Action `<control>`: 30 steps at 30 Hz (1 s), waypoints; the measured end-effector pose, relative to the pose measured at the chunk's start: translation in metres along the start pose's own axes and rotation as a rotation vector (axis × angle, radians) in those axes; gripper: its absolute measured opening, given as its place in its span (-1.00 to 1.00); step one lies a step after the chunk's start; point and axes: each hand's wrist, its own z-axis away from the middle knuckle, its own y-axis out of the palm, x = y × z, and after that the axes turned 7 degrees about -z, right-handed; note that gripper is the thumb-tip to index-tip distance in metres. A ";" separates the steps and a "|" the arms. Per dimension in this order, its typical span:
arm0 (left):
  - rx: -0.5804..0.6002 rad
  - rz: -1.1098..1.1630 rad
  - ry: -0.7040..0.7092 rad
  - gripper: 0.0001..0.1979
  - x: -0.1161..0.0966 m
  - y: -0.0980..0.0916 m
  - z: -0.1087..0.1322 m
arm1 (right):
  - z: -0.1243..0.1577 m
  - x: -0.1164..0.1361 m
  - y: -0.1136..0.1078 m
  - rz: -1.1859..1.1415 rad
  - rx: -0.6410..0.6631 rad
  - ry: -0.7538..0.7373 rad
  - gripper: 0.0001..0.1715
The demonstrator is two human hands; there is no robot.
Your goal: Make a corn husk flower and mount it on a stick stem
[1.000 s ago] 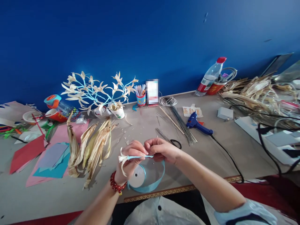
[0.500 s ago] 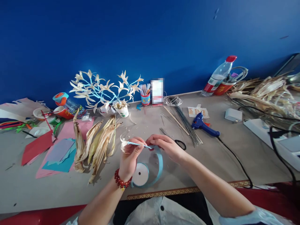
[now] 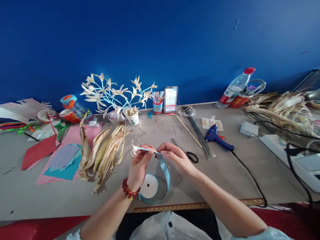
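A blue wall point(image 3: 160, 40) fills the top of the frame, and below it spreads a grey table point(image 3: 30, 200). On it, left of centre, stands a spray of pale flowers point(image 3: 120, 90) on blue stems, with dried husks point(image 3: 110, 150) nearer the viewer. At lower centre, the left hand point(image 3: 138, 166) pinches a slim stem point(image 3: 144, 149) between thumb and fingers; the right hand point(image 3: 178, 160) is closed by its fingertips on the blue ribbon point(image 3: 166, 175) at the stem's right end. Between the forearms sits the ribbon roll point(image 3: 149, 186), from which the ribbon curves up in a slack loop.

The step looks like wrapping the stem. It would go best with the left hand turning the stem slowly while the right draws the ribbon snug at a slant, each turn lapping the last (the loop below gives plenty of slack, so tension must come from the fingertips). The small flower head point(image 3: 135, 150), poking out left of the left hand, seems delicate; grip the stem and spare the petals.
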 end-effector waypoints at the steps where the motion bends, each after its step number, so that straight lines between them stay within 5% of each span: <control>1: -0.001 0.000 -0.012 -0.87 0.000 0.000 0.000 | 0.000 0.000 0.001 -0.023 -0.009 0.016 -0.72; 17: -0.007 0.097 -0.070 -0.88 0.009 -0.001 -0.001 | -0.004 -0.005 0.008 -0.203 0.018 0.065 -0.70; 21: -0.072 0.058 -0.069 -0.86 0.014 -0.004 -0.003 | 0.001 0.017 -0.011 0.306 0.022 -0.027 -0.72; 24: -0.124 0.028 -0.066 -0.85 0.016 -0.006 -0.005 | 0.019 0.031 -0.038 0.948 -0.228 -0.142 -0.80; 26: -0.142 -0.001 -0.074 -0.84 0.017 -0.007 -0.005 | 0.034 0.029 -0.056 1.219 -0.358 -0.061 -0.76; 30: -0.149 0.021 -0.063 -0.82 0.015 -0.005 -0.006 | 0.061 0.008 -0.076 1.462 -0.283 0.121 -0.78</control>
